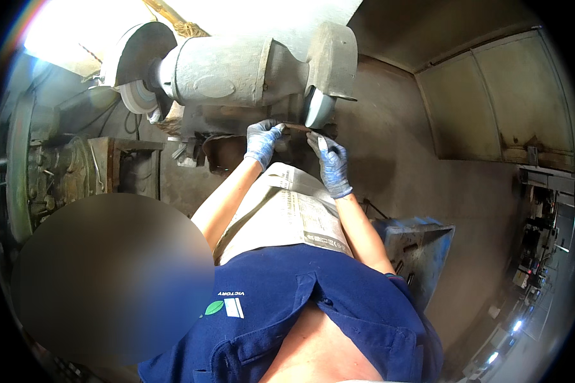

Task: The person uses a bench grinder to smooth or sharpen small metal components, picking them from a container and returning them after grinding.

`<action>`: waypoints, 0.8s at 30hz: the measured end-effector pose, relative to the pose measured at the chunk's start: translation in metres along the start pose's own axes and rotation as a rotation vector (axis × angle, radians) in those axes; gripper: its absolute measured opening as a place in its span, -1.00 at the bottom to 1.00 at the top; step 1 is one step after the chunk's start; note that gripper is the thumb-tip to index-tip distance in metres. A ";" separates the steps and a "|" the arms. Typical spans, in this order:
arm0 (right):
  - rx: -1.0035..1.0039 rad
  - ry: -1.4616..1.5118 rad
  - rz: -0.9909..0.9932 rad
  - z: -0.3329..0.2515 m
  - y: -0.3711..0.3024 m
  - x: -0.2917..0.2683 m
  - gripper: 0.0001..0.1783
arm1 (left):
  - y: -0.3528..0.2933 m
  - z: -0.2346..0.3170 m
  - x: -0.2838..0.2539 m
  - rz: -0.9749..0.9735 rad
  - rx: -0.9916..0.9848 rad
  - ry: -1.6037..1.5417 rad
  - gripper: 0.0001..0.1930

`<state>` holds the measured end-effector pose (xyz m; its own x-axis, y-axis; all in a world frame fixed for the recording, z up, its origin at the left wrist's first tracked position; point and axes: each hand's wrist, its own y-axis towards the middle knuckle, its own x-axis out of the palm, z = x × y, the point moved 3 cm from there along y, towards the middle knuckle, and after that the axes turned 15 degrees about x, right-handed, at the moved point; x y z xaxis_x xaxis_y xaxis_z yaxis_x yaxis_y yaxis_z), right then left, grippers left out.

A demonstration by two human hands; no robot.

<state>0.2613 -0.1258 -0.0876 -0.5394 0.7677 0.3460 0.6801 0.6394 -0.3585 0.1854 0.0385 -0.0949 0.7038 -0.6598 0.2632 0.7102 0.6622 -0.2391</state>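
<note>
Both my hands wear blue and grey gloves and hold a thin brownish bar (296, 127) between them, just below the right wheel of a bench grinder (220, 69). My left hand (262, 140) pinches the bar's left end. My right hand (329, 159) has its fingertips at the other end, close under the pale grinding wheel (319, 108). I cannot make out whether the bar touches the wheel. A metal guard (333, 60) covers the upper part of that wheel. The bar's exact kind is too small to tell.
A second grinding wheel (137, 97) sits at the grinder's left end. Old machinery (51, 175) stands at the left. A blue-edged bin (428, 246) with metal pieces is at my right. A printed sack-like cover (300, 214) lies over my lap. A large panelled cabinet (498, 102) stands far right.
</note>
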 end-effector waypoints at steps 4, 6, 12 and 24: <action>-0.011 0.043 -0.046 0.004 -0.001 0.008 -0.66 | 0.001 -0.009 -0.018 -0.021 0.135 0.002 -0.90; -0.074 -0.045 -0.075 0.000 -0.008 0.012 -0.69 | -0.008 -0.012 -0.026 -0.040 0.148 -0.107 -0.89; -0.495 -0.702 -0.014 -0.043 -0.067 0.023 -0.69 | -0.066 0.049 -0.021 -0.165 0.088 -0.233 -0.83; -0.656 -0.791 -0.091 -0.085 -0.106 0.038 -0.54 | -0.069 0.076 0.000 -0.256 0.113 -0.221 -0.84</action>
<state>0.2112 -0.1674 0.0375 -0.6132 0.6772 -0.4067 0.6296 0.7299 0.2663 0.1353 0.0200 -0.0074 0.4740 -0.7247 0.5001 0.8479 0.5288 -0.0375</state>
